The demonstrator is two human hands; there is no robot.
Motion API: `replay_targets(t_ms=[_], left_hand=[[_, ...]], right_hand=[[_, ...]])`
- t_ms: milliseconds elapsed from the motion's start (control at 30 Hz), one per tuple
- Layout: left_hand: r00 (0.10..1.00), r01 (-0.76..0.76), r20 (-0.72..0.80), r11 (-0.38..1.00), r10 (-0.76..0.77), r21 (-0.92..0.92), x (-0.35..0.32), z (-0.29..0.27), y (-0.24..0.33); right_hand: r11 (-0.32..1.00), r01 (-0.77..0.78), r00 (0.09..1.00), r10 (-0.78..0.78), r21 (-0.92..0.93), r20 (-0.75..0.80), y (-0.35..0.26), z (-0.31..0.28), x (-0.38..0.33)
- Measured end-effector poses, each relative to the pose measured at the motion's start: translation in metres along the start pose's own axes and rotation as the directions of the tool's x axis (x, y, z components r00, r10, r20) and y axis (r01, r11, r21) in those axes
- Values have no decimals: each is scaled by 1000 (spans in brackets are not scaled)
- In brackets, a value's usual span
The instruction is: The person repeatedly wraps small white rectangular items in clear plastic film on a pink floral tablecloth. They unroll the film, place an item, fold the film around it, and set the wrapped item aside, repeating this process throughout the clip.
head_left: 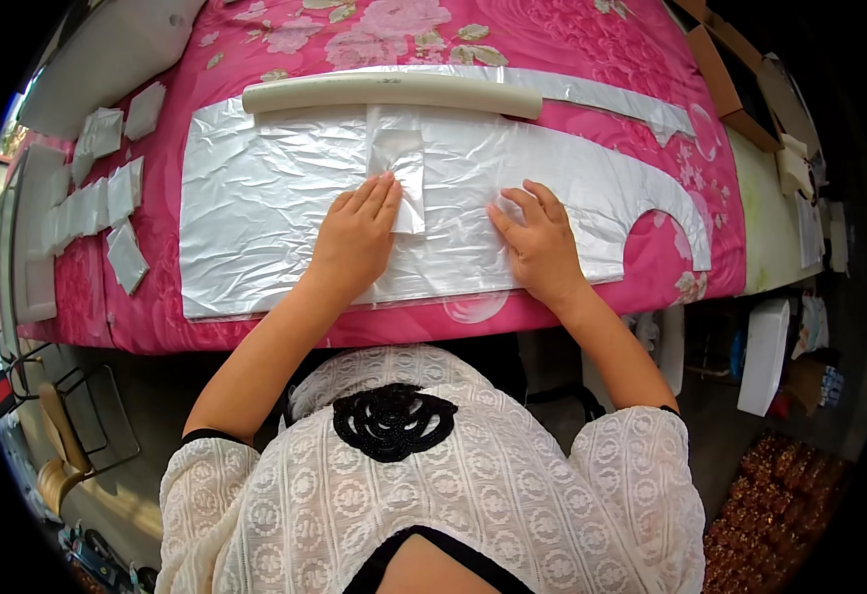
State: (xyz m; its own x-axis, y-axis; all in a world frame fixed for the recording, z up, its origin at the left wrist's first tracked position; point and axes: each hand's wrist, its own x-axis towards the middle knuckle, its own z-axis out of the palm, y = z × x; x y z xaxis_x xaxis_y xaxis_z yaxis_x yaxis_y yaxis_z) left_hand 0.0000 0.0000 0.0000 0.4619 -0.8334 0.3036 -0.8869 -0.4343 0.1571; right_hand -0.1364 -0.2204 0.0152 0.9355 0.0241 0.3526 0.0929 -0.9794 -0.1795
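My white lace top (473,475) is nearest. Past it, the big silver sheet (285,213) lies flat on the pink flowered cloth (473,45). My left hand (356,241) presses a small clear strip (401,178) onto it, fingers flat. My right hand (540,246) lies flat too, holding nothing. A cream roll (391,96) sits far.

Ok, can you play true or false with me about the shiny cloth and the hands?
1. Both hands lie flat on the silver fabric. True.
2. The left hand touches a small white rectangular piece. True.
3. The table cover is plain blue. False: it is pink with flowers.
4. The right hand grips the long cream roll. False: the roll lies untouched beyond the fabric.
5. More small silver pieces lie to the left. True.
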Motion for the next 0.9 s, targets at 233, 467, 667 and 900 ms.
replay_targets(t_ms=[233,467,667,900], left_hand=[[1000,-3,-12,1000,3,19,2,0,-1],[1000,-7,-5,1000,7,19,0,0,1],[1000,-1,-20,1000,1,-7,1,-2,1],[998,21,64,997,-16,-77,-2,-19,8]], right_hand=[[998,-18,1000,17,60,11,-5,-8,-2],[995,-66,998,66,74,-6,12,14,38],[960,113,993,-117,255,3,-9,5,28],[871,213,977,-183,443,-110,-40,24,59]])
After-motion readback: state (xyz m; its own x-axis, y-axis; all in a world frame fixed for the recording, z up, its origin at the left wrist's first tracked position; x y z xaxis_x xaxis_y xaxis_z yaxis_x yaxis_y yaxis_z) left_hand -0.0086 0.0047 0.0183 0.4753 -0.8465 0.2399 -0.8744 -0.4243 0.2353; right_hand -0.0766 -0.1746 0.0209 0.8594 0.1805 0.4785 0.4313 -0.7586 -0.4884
